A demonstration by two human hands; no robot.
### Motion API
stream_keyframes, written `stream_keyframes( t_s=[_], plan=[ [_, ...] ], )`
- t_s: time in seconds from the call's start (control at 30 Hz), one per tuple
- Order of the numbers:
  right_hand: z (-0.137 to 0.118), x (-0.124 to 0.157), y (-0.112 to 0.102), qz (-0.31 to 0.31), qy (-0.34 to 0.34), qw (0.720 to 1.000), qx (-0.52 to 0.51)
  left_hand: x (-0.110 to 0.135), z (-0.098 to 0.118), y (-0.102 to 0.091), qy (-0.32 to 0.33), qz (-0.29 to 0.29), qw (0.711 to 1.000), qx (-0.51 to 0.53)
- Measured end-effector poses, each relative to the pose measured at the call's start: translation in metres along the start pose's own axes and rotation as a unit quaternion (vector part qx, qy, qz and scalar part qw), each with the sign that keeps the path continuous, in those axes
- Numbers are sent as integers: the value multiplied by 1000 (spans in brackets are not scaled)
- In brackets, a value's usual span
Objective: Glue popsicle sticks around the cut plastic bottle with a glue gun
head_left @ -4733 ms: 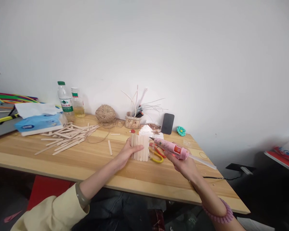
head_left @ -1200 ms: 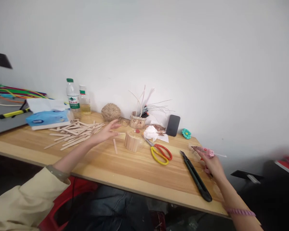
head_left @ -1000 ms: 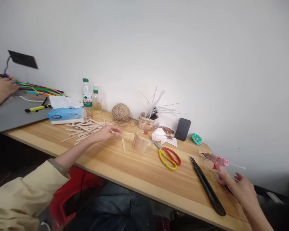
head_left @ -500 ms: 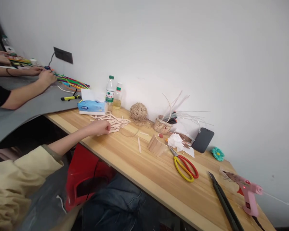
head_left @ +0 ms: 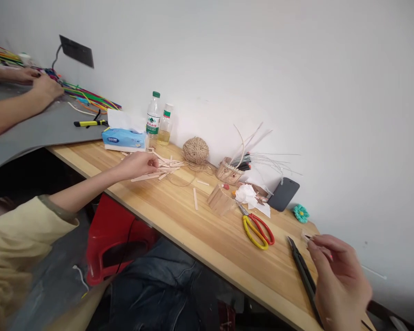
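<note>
My left hand [head_left: 138, 164] reaches far left onto a loose pile of wooden craft sticks [head_left: 165, 166], its fingers pinched together on one stick. My right hand [head_left: 338, 276] is at the table's right end with its fingers curled round the pink glue gun, of which only the nozzle tip [head_left: 306, 237] peeks out. A small cup clad in upright sticks [head_left: 221, 200] stands in the middle of the wooden table [head_left: 200, 234], apart from both hands. One single stick [head_left: 195, 198] lies just left of it.
Yellow-and-red scissors [head_left: 258, 230] and a black utility knife [head_left: 301, 271] lie near my right hand. Twine ball [head_left: 195, 150], two bottles [head_left: 153, 117], tissue pack [head_left: 124, 138], small basket [head_left: 229, 171] and phone [head_left: 283, 194] line the wall. Another person's hands [head_left: 37, 92] work at far left.
My right hand has come back into view and closed over the glue gun that stood alone half a second ago. My left hand has stayed at the stick pile; my head kept turning left.
</note>
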State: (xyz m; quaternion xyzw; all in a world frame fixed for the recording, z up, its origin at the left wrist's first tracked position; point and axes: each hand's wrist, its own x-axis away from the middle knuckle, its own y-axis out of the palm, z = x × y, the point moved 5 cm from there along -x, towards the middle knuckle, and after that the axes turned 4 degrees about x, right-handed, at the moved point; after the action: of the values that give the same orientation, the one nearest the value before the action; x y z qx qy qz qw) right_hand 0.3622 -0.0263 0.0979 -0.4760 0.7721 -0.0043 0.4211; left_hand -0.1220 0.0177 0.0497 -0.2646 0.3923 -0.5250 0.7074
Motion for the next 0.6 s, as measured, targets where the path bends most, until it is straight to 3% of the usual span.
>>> stream_keyframes(
  t_s=[0.07,0.17,0.27,0.4,0.53,0.6],
  plan=[
    [-17,2,19,-55,7,998,-8,10,40,8,52,-20,991,126],
    [-55,9,62,-216,-52,974,-39,28,113,39,128,-91,959,235],
    [-77,7,88,-253,-107,960,-53,39,170,75,180,-125,945,244],
    [-69,-7,93,-236,-106,962,-85,33,193,100,187,-95,933,292],
    [-56,-14,86,-209,-185,959,-42,25,199,89,336,-43,913,229],
    [-49,-12,90,-228,-196,954,-14,17,197,79,361,-14,914,187]
  ],
)
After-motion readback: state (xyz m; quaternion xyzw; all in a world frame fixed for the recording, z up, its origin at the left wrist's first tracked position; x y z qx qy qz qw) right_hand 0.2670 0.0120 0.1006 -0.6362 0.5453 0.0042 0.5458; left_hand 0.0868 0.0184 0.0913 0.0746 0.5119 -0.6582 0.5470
